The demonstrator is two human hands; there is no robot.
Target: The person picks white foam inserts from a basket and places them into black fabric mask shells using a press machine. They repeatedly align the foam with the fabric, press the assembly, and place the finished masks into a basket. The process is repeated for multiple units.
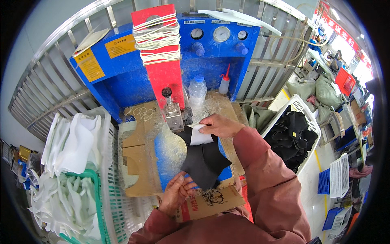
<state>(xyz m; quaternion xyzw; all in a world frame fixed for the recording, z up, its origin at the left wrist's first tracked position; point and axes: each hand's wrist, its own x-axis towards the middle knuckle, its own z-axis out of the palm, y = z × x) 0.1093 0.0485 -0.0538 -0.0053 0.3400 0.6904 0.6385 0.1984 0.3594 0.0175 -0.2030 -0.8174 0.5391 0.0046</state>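
My right hand (222, 125) pinches a black fabric piece (205, 162) at its upper end, where a white flap (200, 136) shows under the fingertips. The black piece hangs over the blue work surface, just below the metal head (173, 116) of a red machine arm (163, 77). Whether it touches that head I cannot tell. My left hand (177, 191) is near the piece's lower left edge, palm partly up, fingers loosely apart and nothing in them. Pale residue (171, 148) coats the blue surface to the left of the fabric.
White shaped pieces fill a white crate (106, 162) and a green basket (97, 191) on the left. A white basket (313, 118) of black pieces (293, 136) stands at the right. A plastic bottle (198, 90) and a red-tipped squeeze bottle (224, 83) stand behind the arm, below gauges (221, 34).
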